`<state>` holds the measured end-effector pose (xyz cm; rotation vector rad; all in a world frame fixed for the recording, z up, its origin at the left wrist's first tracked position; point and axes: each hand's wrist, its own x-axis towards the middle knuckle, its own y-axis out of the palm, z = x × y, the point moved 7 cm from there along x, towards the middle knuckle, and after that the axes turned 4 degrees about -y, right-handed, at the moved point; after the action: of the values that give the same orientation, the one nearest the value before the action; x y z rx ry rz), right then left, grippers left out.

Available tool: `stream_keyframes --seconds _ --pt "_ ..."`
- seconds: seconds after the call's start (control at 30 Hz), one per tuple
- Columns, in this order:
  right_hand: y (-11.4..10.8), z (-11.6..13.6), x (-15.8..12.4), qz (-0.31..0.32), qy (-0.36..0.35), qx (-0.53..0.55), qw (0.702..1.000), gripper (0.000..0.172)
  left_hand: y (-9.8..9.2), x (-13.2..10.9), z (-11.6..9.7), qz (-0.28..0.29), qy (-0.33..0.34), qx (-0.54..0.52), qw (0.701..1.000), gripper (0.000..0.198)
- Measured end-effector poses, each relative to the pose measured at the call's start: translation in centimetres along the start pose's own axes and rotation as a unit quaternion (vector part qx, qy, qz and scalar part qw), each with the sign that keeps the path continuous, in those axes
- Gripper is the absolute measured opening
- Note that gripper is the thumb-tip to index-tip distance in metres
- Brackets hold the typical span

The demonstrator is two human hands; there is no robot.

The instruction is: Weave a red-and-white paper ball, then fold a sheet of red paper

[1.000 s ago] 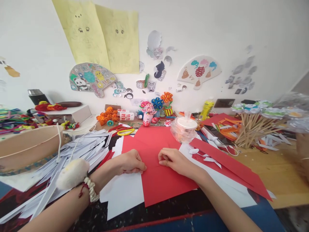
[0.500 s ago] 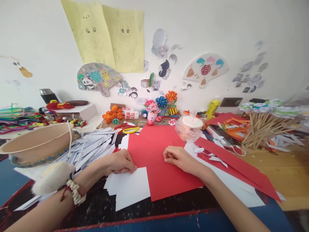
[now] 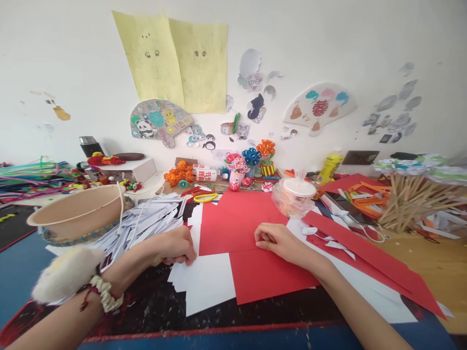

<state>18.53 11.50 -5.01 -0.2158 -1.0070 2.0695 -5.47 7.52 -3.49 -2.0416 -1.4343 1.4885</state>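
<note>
Red sheets of paper (image 3: 237,218) lie overlapping before me, with white sheets (image 3: 207,282) showing at their left and lower left. My left hand (image 3: 178,247) is closed at the left edge of the papers, knuckles up, with its fingertips mostly hidden. A cream scrunchie (image 3: 105,294) and a fluffy white ball (image 3: 67,274) are on that wrist. On the red paper rests my right hand (image 3: 273,238), its fingers curled in and thumb against them. Whether either hand pinches something cannot be made out.
Folded white paper strips (image 3: 149,218) lie at left beside a tan bowl (image 3: 76,209). A lidded cup in a plastic bag (image 3: 294,194) stands behind the red paper. Yellow-handled scissors (image 3: 205,198), pipe-cleaner flowers (image 3: 251,155) and wooden sticks (image 3: 404,204) are farther back.
The view has swung slightly left. My left hand has drawn left, off the red paper's corner. My right hand keeps nearly the same place on the red paper.
</note>
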Motion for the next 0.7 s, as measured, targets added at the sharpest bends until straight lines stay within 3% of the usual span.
stream_keyframes --seconds 0.13,0.23,0.3,0.4,0.47,0.53,0.7 --pt "-0.7 0.2 0.2 -0.013 0.016 0.006 1.0 0.012 -1.0 -2.7 -1.6 -0.138 0.047 0.077 0.986 0.023" --pt "-1.6 0.6 0.6 -0.038 0.055 0.007 0.998 0.023 0.1 -5.5 -3.6 -0.311 0.087 0.183 0.929 0.027" --pt "-0.9 0.9 1.2 0.035 0.087 0.033 0.995 0.034 2.3 -6.2 -4.5 -0.373 0.127 0.186 0.9 0.027" --pt "1.4 1.4 2.0 0.204 0.124 0.1 0.966 0.036 6.1 -6.5 -5.7 -0.47 0.244 0.2 0.824 0.03" --pt "2.5 1.3 2.5 0.281 0.155 0.112 0.941 0.035 8.1 -5.7 -5.4 -0.505 0.258 0.214 0.795 0.036" --pt "3.0 0.8 3.2 0.309 0.177 0.121 0.926 0.034 9.3 -4.9 -5.0 -0.521 0.266 0.222 0.78 0.038" --pt "3.4 -0.4 3.8 0.35 0.217 0.151 0.899 0.033 9.9 -4.0 -4.4 -0.51 0.278 0.225 0.782 0.037"
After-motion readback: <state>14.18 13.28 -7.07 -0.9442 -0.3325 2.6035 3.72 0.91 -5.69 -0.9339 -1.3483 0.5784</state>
